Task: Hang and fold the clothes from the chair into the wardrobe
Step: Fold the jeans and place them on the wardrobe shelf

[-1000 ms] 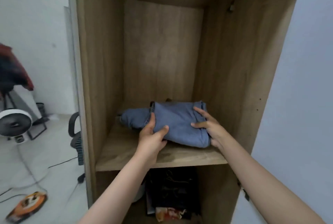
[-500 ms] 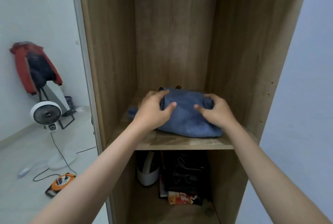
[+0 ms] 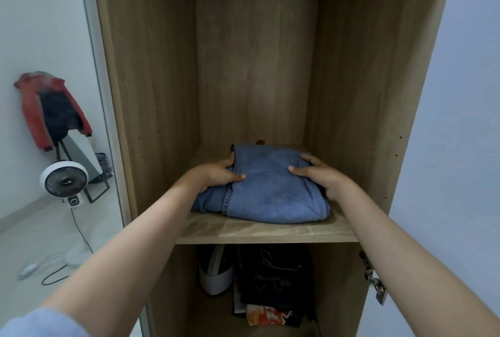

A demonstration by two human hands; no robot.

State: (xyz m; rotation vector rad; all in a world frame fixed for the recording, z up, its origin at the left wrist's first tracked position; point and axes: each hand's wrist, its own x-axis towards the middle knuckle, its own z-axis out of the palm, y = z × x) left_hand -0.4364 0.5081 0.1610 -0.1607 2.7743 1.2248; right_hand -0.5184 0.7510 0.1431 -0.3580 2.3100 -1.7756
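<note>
Lower left corner of frame: a pale blue sleeve (image 3: 40, 321) edge, bare forearms reaching up and inward from both lower corners.

Bottom centre, lower compartment: a white rounded object (image 3: 216, 273) at left, dark folded items (image 3: 276, 279) beside it, an orange-and-white patterned piece (image 3: 270, 315) lying in front of them. Metal hinge (image 3: 374, 279) on the right wall at lower right.

Centre: the light-brown wooden shelf (image 3: 267, 231) of the tall wood-grain wardrobe (image 3: 151, 79). On it lies the folded blue denim jeans (image 3: 267, 190), set a little back from the shelf's front edge, seam showing at its left side.

Left hand (image 3: 216, 174) grips the left part of the jeans: thumb on top of the fabric, fingers curled round the left fold. Grip closed on cloth.

Right hand (image 3: 322, 177) grips the right part: thumb laid on top pointing toward centre, fingers wrapped over the right edge. Grip likewise closed on cloth.

Behind the jeans a small brown bit (image 3: 260, 142) peeks above the fold; cannot tell what it is. Two small metal brackets high on the side walls, upper centre.

Left of frame, on the pale floor (image 3: 40, 236): a white round fan (image 3: 64, 180) with a dark cable (image 3: 81, 231) trailing from it, and behind it a red-and-black jacket (image 3: 51, 109) hung on a stand against the white wall.
</note>
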